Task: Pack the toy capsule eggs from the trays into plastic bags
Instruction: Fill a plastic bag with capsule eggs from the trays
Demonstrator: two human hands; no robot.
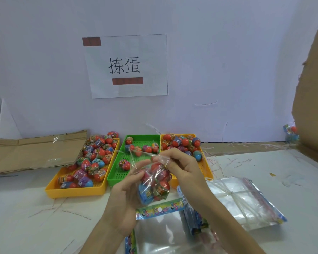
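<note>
I hold a clear plastic bag [154,182] with several red and blue capsule eggs inside, in front of the trays. My left hand [127,191] cradles the bag from the left with its fingers around the side. My right hand [180,164] pinches the bag's open top edge. Behind stand three trays: a left yellow tray [75,191] piled with eggs, a green tray [121,177] with a few eggs, and a right yellow tray [206,167] with several eggs.
Empty bags with colourful header strips [160,208] lie below my hands, and a bundled stack of clear bags [246,198] sits to the right. Flattened cardboard [35,153] lies at the left, a cardboard box [314,88] at the right. A packed bag [290,132] sits far right.
</note>
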